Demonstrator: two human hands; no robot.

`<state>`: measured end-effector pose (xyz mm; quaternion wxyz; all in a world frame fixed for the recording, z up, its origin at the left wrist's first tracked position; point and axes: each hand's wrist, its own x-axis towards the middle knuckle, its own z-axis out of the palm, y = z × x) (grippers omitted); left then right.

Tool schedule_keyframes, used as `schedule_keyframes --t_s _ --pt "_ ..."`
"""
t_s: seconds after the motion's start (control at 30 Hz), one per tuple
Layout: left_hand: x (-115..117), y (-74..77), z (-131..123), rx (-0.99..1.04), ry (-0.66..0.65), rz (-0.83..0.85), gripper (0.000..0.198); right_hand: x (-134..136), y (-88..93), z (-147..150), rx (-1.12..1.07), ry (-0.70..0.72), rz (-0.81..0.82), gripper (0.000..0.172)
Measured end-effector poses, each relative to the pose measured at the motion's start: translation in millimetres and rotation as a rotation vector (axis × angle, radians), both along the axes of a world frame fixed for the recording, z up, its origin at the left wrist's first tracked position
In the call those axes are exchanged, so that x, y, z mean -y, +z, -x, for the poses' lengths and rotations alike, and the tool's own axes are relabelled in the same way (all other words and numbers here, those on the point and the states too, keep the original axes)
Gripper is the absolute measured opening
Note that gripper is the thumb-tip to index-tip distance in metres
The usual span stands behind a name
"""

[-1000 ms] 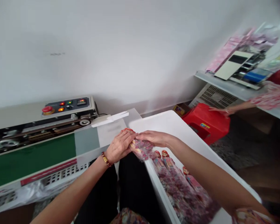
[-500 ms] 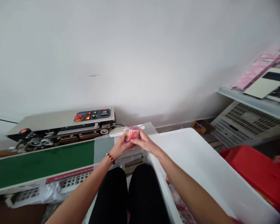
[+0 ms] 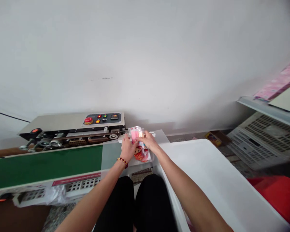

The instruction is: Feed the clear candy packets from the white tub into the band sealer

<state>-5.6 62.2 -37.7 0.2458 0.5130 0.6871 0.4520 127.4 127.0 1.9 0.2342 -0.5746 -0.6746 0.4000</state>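
A clear plastic packet (image 3: 142, 154) with pink, striped and red printed contents lies over the translucent sheet at the end of the green conveyor belt (image 3: 62, 161). My left hand (image 3: 128, 149), with a beaded bracelet on its wrist, has its fingers closed on the packet's left side. From the right, my right hand (image 3: 148, 141) grips the same packet near its upper part. Behind and left of the hands stands the sealing machine (image 3: 60, 124), its panel lights lit.
A white tabletop (image 3: 198, 167) extends to the right. Beyond it are a red container (image 3: 277, 196), white crates (image 3: 256, 138), a shelf with pink boxes (image 3: 277, 80) and a small yellow box (image 3: 213, 139). The wall rises behind.
The packet now shows more of its length, with a red printed part below my hands. My hands have shifted slightly apart on it. The whole view has turned a little left.
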Motion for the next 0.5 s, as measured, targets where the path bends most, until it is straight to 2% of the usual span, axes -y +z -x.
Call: schedule_keyframes --t_s 0.03,0.07,0.1,0.17,0.23,0.37,0.43,0.5 --pt "0.5 -2.4 1.9 -0.124 0.074 0.019 0.074 -1.0 -0.5 4.6 0.147 -0.013 -0.019 0.044" --pt "2.0 -4.8 4.0 -0.245 0.095 0.022 0.073 -0.9 -1.0 8.9 0.281 -0.019 -0.048 0.046" --pt "4.5 -7.3 6.1 -0.355 0.060 0.005 0.066 -0.2 -1.8 12.5 0.395 -0.023 -0.079 0.049" --pt "10.8 -12.7 10.1 -0.533 -0.099 -0.066 0.049 2.1 -4.2 17.0 0.537 -0.035 -0.145 0.054" --pt "17.0 -18.1 14.0 -0.648 -0.213 -0.099 0.044 3.7 -6.9 17.5 0.587 -0.040 -0.181 0.061" --pt "27.6 -26.3 27.6 -0.757 -0.220 -0.105 0.045 6.2 -9.0 10.8 0.573 0.055 -0.218 0.079" --pt "31.8 -27.9 37.8 -0.788 -0.216 -0.102 0.042 10.7 -8.8 7.5 0.565 0.173 -0.335 0.076" --pt "34.4 -27.7 47.3 -0.799 -0.231 -0.083 0.040 18.0 -9.4 5.4 0.574 0.321 -0.478 0.064"
